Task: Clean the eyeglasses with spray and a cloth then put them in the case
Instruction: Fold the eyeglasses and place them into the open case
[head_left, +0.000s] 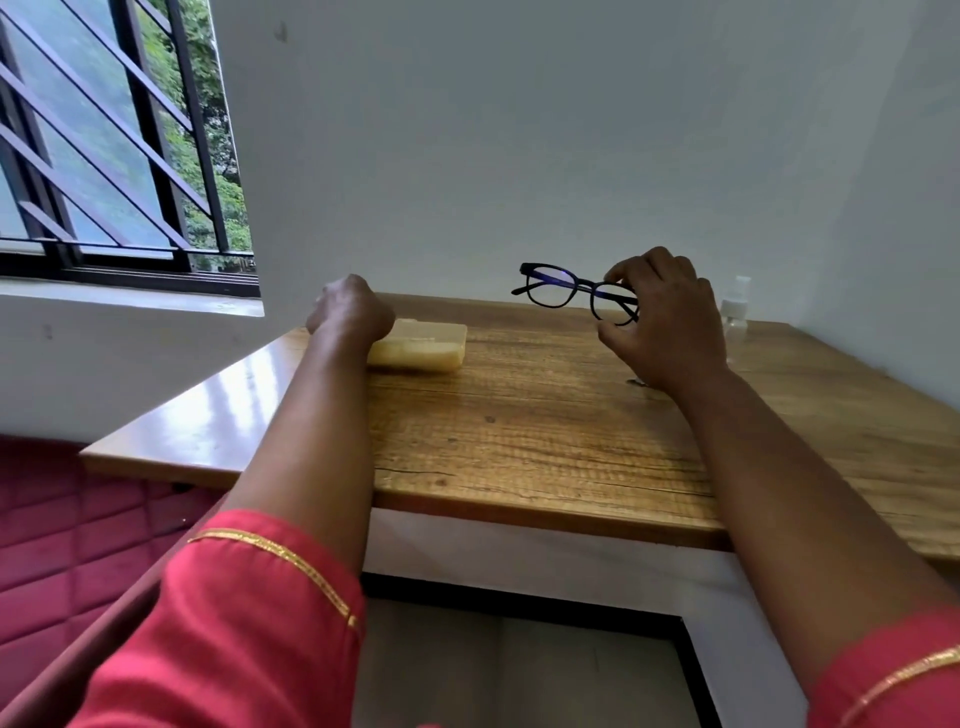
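Black-framed eyeglasses (563, 291) hang in the air above the back of the wooden table (545, 431), pinched at their right lens by my right hand (665, 322). A pale yellow case (426, 348) lies closed on the table at the back left. My left hand (350, 312) rests on the case's left end with the fingers curled over it; whether it grips the case I cannot tell. A small clear spray bottle (735, 312) with a white top stands near the wall, just right of my right hand and partly hidden by it. No cloth is in view.
A white wall runs directly behind the table and another closes it in on the right. A barred window (119, 156) is at the upper left. A red quilted surface (62, 530) lies below the table's left edge.
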